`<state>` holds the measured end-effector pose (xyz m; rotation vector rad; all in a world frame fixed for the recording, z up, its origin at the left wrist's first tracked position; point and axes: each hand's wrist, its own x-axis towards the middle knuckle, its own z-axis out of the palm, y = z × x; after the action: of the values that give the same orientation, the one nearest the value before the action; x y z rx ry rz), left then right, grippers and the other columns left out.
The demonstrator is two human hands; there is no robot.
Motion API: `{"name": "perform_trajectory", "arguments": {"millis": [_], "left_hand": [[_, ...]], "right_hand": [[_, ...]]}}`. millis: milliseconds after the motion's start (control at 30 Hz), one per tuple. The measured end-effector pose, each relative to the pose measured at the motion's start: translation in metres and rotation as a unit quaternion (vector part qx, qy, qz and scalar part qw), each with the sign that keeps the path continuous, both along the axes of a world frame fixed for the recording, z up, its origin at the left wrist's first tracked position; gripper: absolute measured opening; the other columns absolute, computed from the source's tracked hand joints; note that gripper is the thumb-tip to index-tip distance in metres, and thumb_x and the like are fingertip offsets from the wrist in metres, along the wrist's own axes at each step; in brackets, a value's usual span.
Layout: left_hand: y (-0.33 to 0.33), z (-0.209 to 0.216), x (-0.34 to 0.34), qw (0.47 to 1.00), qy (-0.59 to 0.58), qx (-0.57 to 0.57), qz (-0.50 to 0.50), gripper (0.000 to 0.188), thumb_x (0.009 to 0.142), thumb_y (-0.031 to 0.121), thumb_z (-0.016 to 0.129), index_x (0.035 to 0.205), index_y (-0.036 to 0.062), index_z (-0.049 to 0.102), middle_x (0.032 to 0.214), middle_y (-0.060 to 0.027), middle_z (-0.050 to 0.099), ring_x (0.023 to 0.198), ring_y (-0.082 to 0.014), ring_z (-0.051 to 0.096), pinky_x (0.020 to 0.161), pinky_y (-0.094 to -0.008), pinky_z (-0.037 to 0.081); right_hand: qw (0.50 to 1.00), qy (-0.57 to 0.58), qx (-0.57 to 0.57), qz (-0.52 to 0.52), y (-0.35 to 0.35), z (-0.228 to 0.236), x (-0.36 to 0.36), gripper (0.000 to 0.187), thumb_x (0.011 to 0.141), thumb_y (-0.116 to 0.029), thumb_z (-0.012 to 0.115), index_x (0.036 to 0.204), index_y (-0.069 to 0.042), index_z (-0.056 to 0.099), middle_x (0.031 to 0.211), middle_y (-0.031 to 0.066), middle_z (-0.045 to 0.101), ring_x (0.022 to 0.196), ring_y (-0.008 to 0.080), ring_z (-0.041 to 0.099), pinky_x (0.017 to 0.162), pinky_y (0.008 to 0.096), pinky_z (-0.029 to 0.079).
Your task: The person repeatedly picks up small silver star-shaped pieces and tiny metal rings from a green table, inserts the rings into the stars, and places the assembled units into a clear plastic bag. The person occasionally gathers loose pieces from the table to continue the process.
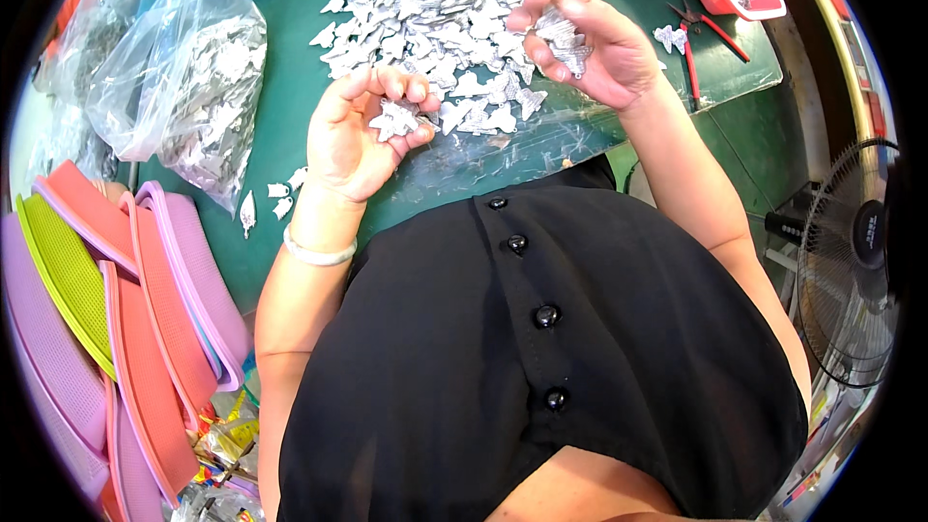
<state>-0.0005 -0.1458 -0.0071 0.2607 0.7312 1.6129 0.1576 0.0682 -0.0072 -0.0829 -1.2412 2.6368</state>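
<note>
Over on my right, the fan has small pale lettering on its dark hub, too tiny to read; I can make out no words.

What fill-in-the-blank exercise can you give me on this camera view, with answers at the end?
The left fingers and right fingers hold flat silver-grey pieces, like those heaped on the smooth tabletop coloured ____.
The slim metal pliers have handles coloured ____.
A white band-shaped bracelet circles the person's ____ wrist.
A black round-caged fan stands toward the picture's ____ edge.
Missing words: green; red; left; right.
</note>
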Motion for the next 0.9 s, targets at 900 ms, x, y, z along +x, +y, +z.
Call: {"name": "perform_trajectory", "arguments": {"millis": [900], "left_hand": [[0.011, 0.003, 0.025, 0.461, 0.879, -0.094, -0.081, 0.017, 0.073, 0.015, 0.061, 0.087, 0.005, 0.06, 0.074, -0.0108, 0.06, 0.072, -0.0292, 0.058, 0.064, -0.0386, 0.046]], "right_hand": [[0.601, -0.057, 0.796, -0.047, -0.033, -0.005, -0.016, 0.014, 0.079, -0.018, 0.057, 0.078, -0.004, 0.061, 0.073, 0.0092, 0.06, 0.066, 0.0261, 0.058, 0.061, 0.0368, 0.046]]}}
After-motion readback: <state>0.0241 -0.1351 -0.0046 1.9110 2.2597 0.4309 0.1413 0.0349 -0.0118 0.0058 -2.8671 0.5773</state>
